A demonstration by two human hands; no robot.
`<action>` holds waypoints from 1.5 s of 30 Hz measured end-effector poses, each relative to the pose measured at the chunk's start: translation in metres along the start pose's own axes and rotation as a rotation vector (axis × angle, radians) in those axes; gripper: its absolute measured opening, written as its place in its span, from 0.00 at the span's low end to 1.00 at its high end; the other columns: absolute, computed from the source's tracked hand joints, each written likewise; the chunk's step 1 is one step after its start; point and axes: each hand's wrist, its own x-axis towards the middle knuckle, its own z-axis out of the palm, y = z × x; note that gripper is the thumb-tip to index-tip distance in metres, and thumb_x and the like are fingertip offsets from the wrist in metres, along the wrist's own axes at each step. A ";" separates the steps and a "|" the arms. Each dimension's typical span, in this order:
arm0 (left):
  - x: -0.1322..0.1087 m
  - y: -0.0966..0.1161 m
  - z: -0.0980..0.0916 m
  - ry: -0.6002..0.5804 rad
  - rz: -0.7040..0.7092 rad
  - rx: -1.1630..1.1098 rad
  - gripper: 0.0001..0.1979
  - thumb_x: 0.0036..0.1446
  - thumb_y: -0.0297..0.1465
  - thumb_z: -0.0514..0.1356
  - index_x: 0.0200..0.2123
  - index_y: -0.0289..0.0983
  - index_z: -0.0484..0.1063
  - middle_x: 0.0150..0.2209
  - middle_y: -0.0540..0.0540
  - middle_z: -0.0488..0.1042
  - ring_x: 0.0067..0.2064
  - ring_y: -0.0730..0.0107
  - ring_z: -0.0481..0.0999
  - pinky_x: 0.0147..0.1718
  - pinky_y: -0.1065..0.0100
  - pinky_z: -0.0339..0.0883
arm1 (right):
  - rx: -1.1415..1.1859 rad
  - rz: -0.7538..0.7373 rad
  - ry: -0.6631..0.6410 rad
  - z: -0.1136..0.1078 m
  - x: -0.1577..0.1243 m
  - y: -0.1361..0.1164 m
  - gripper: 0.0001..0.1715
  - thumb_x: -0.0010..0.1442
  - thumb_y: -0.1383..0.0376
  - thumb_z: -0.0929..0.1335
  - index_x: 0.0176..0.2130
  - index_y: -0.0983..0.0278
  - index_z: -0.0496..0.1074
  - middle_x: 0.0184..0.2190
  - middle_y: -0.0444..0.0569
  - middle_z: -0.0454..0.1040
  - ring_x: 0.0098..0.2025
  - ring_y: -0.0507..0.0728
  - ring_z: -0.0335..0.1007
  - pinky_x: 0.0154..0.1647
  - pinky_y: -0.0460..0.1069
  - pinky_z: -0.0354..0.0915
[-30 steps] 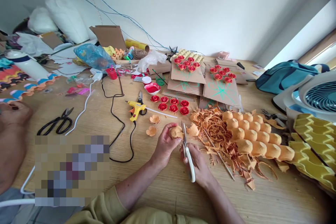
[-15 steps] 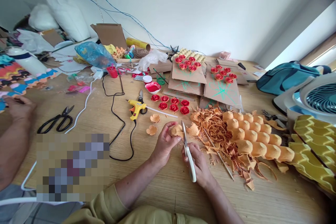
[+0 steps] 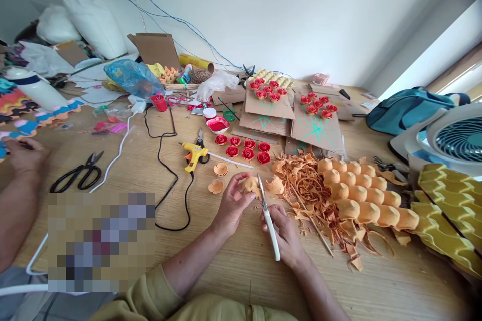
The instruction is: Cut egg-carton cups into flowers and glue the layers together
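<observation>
My left hand (image 3: 231,205) pinches an orange egg carton cup (image 3: 249,185) between thumb and fingers. In my right hand (image 3: 282,230) is a pair of scissors with white handles (image 3: 271,235); their blades point up beside the cup's right edge. Just right of the blades, another cut carton cup (image 3: 275,185) lies on the table. Two flower-shaped cut cups (image 3: 216,186) sit to the left of my left hand. Beyond them are several red-painted paper roses (image 3: 248,154).
Orange scraps (image 3: 301,180) and a thin stick (image 3: 312,220) lie beside an orange egg carton (image 3: 363,190) on the right. A yellow glue gun (image 3: 194,155), red paint bowl (image 3: 218,125) and black-handled scissors (image 3: 77,173) are left. Another person's hand (image 3: 28,155) is far left.
The view has shifted slightly. The cup in my left hand has turned a little against the scissor blades. Both hands keep their holds.
</observation>
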 end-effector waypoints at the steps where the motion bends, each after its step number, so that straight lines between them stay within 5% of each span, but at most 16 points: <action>1: 0.001 0.000 -0.001 -0.005 0.004 0.010 0.24 0.48 0.31 0.69 0.50 0.41 0.68 0.41 0.49 0.76 0.42 0.69 0.74 0.45 0.68 0.65 | 0.000 -0.004 0.004 0.000 0.000 -0.001 0.15 0.65 0.54 0.62 0.32 0.61 0.67 0.30 0.47 0.68 0.37 0.58 0.62 0.39 0.52 0.60; 14: 0.005 0.006 -0.006 -0.040 0.001 0.080 0.24 0.48 0.31 0.69 0.49 0.41 0.69 0.37 0.51 0.76 0.39 0.71 0.74 0.43 0.69 0.66 | 0.176 0.053 0.002 -0.004 -0.002 -0.003 0.29 0.64 0.40 0.60 0.33 0.62 0.68 0.25 0.46 0.68 0.30 0.56 0.63 0.28 0.49 0.59; 24: 0.007 0.006 -0.010 -0.052 0.016 0.063 0.24 0.48 0.28 0.69 0.49 0.41 0.69 0.38 0.51 0.75 0.39 0.74 0.72 0.41 0.72 0.66 | 0.064 0.027 -0.066 -0.004 0.000 -0.005 0.24 0.66 0.45 0.61 0.33 0.61 0.68 0.30 0.47 0.70 0.38 0.59 0.63 0.39 0.52 0.60; 45: 0.006 0.009 -0.010 -0.064 0.005 0.052 0.26 0.47 0.27 0.68 0.50 0.40 0.68 0.38 0.51 0.73 0.38 0.74 0.71 0.40 0.72 0.66 | 0.115 0.005 -0.072 -0.003 -0.001 -0.004 0.23 0.66 0.47 0.60 0.31 0.60 0.65 0.28 0.47 0.66 0.37 0.58 0.60 0.38 0.52 0.57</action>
